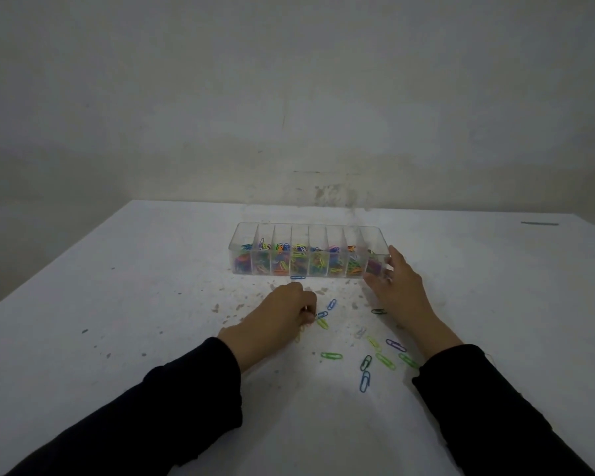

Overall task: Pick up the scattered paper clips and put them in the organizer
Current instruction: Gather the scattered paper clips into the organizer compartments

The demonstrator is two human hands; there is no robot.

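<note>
A clear plastic organizer point(244, 231) with several narrow compartments stands on the white table, each compartment holding coloured paper clips. My right hand point(397, 286) rests against its right end, fingers spread around the corner. My left hand point(282, 312) is curled on the table in front of the organizer, fingertips pinched on a blue paper clip point(322, 315) with a yellow-green one point(322, 323) just below. Several loose clips lie between my arms: a green clip point(331, 355), a blue clip point(364, 381), a purple clip point(395, 345). Another blue clip point(297, 277) lies at the organizer's front wall.
The white table point(152, 286) is speckled with small grey chips in front of the organizer. A plain wall rises behind the table's far edge. A dark streak point(539, 223) marks the far right of the tabletop.
</note>
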